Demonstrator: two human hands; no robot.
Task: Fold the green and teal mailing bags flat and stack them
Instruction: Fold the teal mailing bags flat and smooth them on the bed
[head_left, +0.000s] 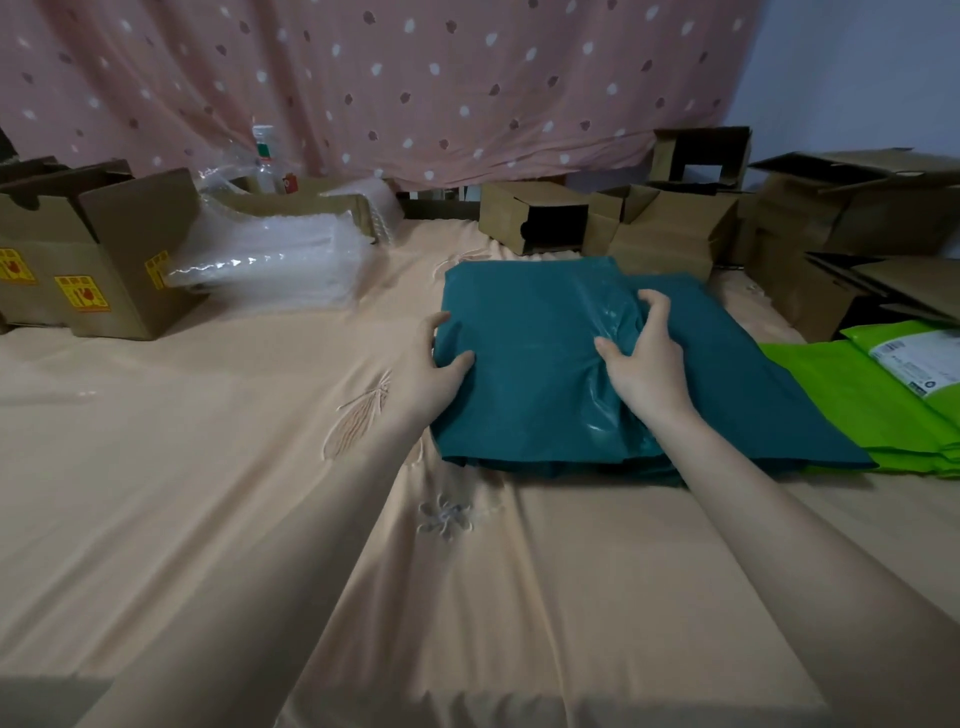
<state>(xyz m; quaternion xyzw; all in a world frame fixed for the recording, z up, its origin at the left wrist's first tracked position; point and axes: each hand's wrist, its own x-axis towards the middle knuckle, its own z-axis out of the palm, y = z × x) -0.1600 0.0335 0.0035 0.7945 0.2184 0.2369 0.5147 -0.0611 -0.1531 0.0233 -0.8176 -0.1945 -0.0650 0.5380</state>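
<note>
A stack of teal mailing bags (535, 332) lies flat on the peach bedsheet, slightly right of centre. My left hand (434, 364) grips the stack's left edge, thumb on top and fingers around the side. My right hand (641, 358) rests on the top teal bag with fingers curled, bunching the plastic into wrinkles. To the right, partly under the teal stack, lies a pile of bright green mailing bags (852, 395); one carries a white shipping label (914, 358).
Cardboard boxes (98, 260) stand at the left, with more boxes (675, 234) along the back and right. A pile of bubble wrap (270, 260) lies at the back left. A pink dotted curtain (415, 78) hangs behind. The bedsheet (260, 519) spreads toward me.
</note>
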